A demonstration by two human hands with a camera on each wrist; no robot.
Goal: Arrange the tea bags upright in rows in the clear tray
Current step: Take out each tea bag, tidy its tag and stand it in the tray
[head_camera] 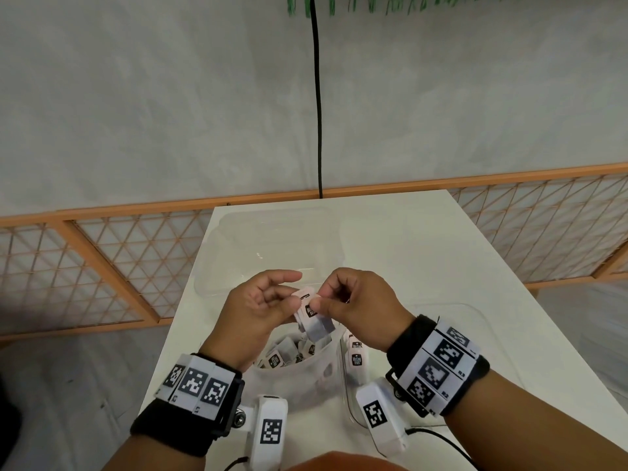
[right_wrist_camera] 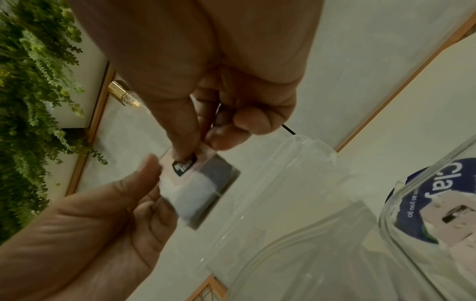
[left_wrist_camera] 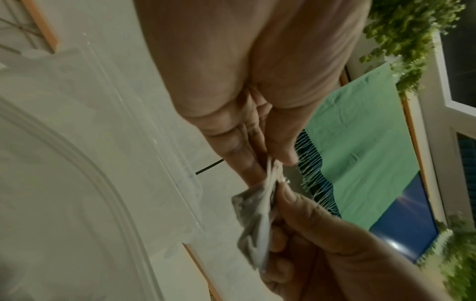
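Note:
Both hands hold a small stack of tea bags (head_camera: 313,319) with black-labelled tags in the air above the table. My left hand (head_camera: 290,294) pinches the stack's left side between thumb and fingers. My right hand (head_camera: 322,297) pinches its top tag between thumb and forefinger. From the right wrist, the stack (right_wrist_camera: 201,189) hangs below the right hand (right_wrist_camera: 190,148), with the left thumb on its edge. The left wrist view shows the stack (left_wrist_camera: 253,224) edge-on. Just right of the hands, the clear tray (head_camera: 458,306) holds a few upright tea bags (head_camera: 356,359) against its left wall.
A translucent tub (head_camera: 306,372) with several loose tea bags (head_camera: 276,359) sits under my hands. Another clear tray or lid (head_camera: 238,232) lies at the far left of the white table (head_camera: 424,239). A wooden lattice fence (head_camera: 102,266) runs behind, and a black cable (head_camera: 318,113) hangs on the wall.

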